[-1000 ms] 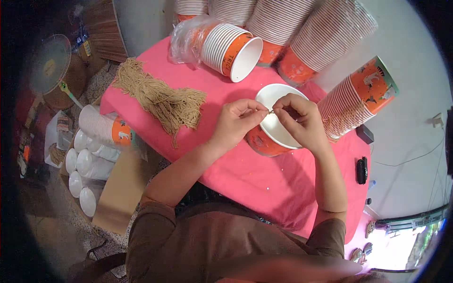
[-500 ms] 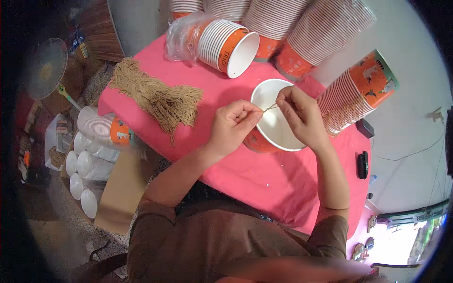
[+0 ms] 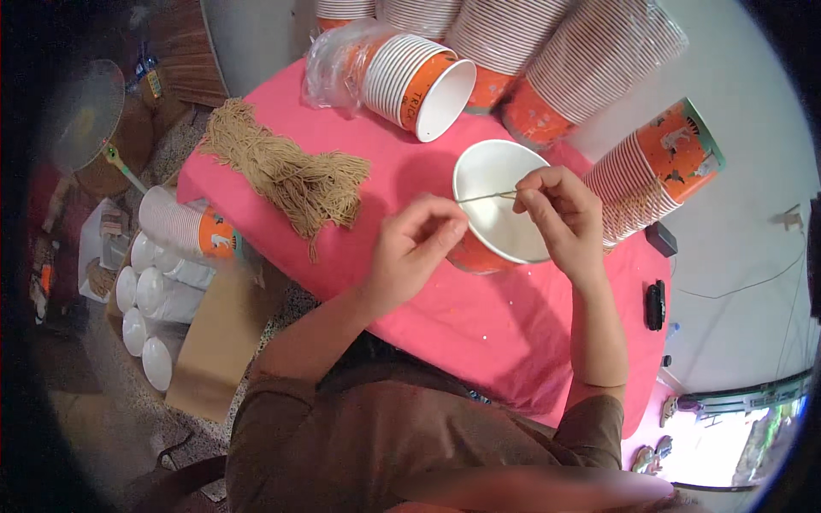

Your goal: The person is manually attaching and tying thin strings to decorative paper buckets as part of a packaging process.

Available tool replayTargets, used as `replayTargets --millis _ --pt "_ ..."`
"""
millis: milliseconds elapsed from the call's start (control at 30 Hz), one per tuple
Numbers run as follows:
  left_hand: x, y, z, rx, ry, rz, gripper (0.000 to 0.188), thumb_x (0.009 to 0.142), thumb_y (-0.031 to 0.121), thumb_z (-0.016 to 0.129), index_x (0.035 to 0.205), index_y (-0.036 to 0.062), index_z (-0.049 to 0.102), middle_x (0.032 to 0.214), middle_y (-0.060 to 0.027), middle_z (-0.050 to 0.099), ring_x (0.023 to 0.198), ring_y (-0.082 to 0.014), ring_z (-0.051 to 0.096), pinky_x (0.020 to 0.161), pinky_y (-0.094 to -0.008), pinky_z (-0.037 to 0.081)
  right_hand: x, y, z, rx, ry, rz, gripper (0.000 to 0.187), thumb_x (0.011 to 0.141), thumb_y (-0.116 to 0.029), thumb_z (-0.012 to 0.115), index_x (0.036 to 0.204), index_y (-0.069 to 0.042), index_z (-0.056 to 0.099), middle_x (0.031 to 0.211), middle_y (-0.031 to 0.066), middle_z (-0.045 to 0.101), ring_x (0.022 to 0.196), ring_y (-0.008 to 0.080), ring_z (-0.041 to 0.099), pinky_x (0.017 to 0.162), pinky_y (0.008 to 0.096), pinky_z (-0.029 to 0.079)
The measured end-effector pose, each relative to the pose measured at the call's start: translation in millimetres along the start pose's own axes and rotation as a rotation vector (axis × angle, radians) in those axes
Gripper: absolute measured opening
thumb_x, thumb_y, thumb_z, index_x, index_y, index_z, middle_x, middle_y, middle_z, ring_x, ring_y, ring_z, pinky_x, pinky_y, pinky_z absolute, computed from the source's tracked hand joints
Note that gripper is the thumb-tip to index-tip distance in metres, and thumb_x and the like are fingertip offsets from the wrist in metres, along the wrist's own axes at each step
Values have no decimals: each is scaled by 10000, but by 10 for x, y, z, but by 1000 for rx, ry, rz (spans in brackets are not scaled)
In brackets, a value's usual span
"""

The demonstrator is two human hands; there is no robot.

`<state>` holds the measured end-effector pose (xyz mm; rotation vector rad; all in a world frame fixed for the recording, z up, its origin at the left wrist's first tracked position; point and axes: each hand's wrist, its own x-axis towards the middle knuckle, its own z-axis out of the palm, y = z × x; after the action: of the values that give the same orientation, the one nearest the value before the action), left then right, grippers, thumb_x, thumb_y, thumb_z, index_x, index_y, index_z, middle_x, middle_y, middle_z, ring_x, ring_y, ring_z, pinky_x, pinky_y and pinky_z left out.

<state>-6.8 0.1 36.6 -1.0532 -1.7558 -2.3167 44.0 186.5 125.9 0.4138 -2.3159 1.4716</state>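
Note:
Between my two hands a thin tan cord is stretched taut above an orange paper bucket with a white inside. My left hand pinches the cord between thumb and fingers at its left end. On the right, my right hand grips it with thumb and forefinger, where a small loop or doubled part shows. The bucket stands upright on the table, its mouth partly hidden by my right hand. To the left lies a thick bundle of tan cords.
A pink cloth covers the table. Nested buckets with cords hanging on them lean at right; another nested stack lies at the back. Tall wrapped stacks stand behind. A carton and a fan are at left.
My hands have drawn apart, the right moving rightward and the left slightly left and down. More of the cord now shows between them, pulled straight.

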Motion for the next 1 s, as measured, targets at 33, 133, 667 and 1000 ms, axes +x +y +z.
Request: replayTargets --millis 33,133,667,1000 --pt "-20 125 33 -130 -98 -134 142 952 88 560 1053 1 609 784 25 547 668 -36 492 605 -203 435 -22 0 14 -18 18 -36 36 902 -18 593 925 9 599 817 20 604 748 78 569 656 234 461" --pt "-28 130 4 -672 -216 -605 201 982 149 508 1094 19 614 801 10 562 558 -22 384 474 -185 300 -96 -109 73 -261 -101 -192 72 837 26 633 900 -6 619 825 73 626 724 152 606 627 264 464" --pt "-60 -3 -117 -470 -306 -652 108 922 107 583 986 24 612 791 5 607 597 -32 459 504 -193 366 -393 27 203 -603 -187 -515 430 682 -38 702 1088 21 573 876 114 590 778 280 566 684 376 477" --pt "-41 16 -97 -383 -429 -715 106 908 77 577 977 -3 583 749 -4 569 606 -52 480 503 -196 363 -453 101 226 -886 -181 -600 306 690 -110 598 972 9 615 945 102 567 854 263 555 733 381 472"
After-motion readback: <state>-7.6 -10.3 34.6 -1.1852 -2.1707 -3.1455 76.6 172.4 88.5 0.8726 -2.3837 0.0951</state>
